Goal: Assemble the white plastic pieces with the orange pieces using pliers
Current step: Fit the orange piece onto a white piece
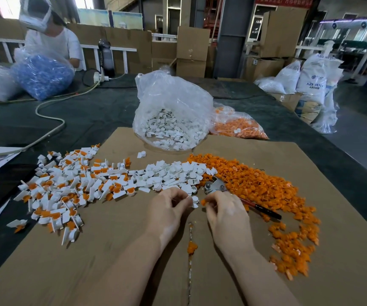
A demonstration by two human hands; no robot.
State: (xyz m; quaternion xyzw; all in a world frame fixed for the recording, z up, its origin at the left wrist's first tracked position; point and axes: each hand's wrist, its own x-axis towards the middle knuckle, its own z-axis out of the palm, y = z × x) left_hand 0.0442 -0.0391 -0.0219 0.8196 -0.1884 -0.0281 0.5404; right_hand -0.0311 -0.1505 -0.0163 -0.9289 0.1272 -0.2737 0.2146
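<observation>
A: Why are the hands so close together?
B: To mate the parts. The left hand pinches a white plastic piece; the right hand pinches a small orange piece just beside it.
A: And the pliers?
B: Lying just beyond the right hand, red handles trailing behind it, untouched.

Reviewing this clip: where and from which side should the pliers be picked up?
Probably by the red-and-black handles, from the right. They stick out bare toward the lower right beyond the right hand, while the metal head lies against the white and orange piles.
</observation>
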